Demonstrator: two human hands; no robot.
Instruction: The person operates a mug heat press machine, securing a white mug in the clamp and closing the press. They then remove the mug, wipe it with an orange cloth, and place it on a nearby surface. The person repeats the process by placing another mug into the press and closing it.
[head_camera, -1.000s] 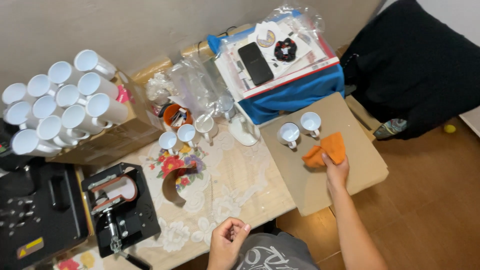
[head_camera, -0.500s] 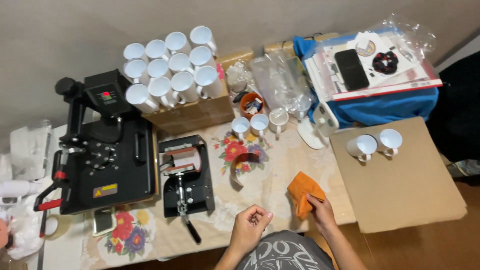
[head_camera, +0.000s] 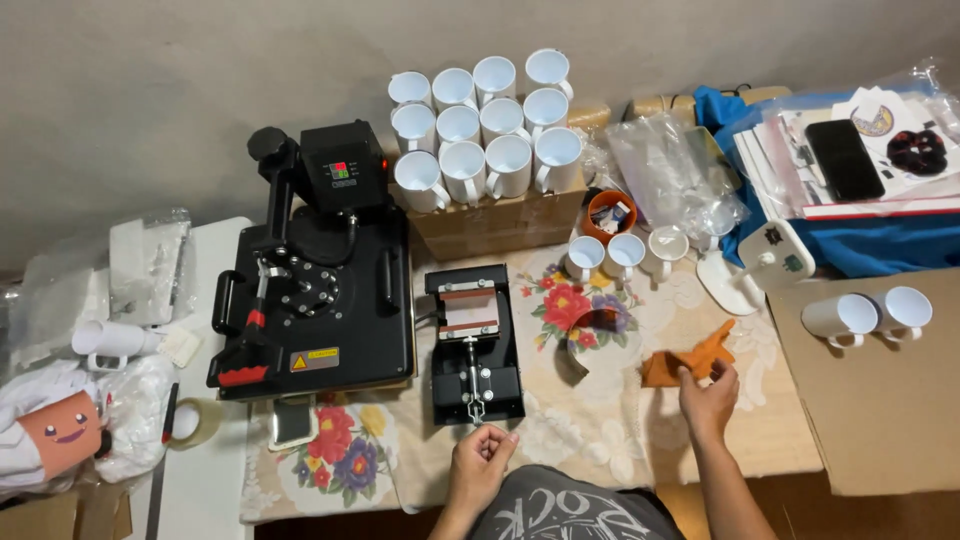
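Right hand: the right hand (head_camera: 708, 385) is pinching the near edge of a crumpled orange cloth (head_camera: 690, 358) between thumb and fingers, closed on the fabric.
Left hand: the left hand (head_camera: 483, 455) is curling into a loose fist at the near edge of the surface, holding nothing, just in front of the small black mug press (head_camera: 473, 342).
Cloth position: the orange cloth is lying on the lace-patterned floral cover of the surface (head_camera: 600, 420), one corner sticking up, near the curved brown wrap (head_camera: 580, 340) and apart from the brown cardboard sheet (head_camera: 880, 400).
Handling: the cloth is looking light, soft and limp, so it is likely bunching and draping wherever it is taken; a pinch at any fold should be holding it, and it is neither fragile nor slippery.
Neighbours: three white ceramic mugs (head_camera: 620, 252) are standing beyond the cloth, and two more white mugs (head_camera: 870, 315) are lying on the cardboard; these are likely hard, breakable and smooth.
Further off: a large black flat heat press (head_camera: 315, 290) is sitting to the left, with stacked white mugs (head_camera: 485, 125) on a brown carton behind.
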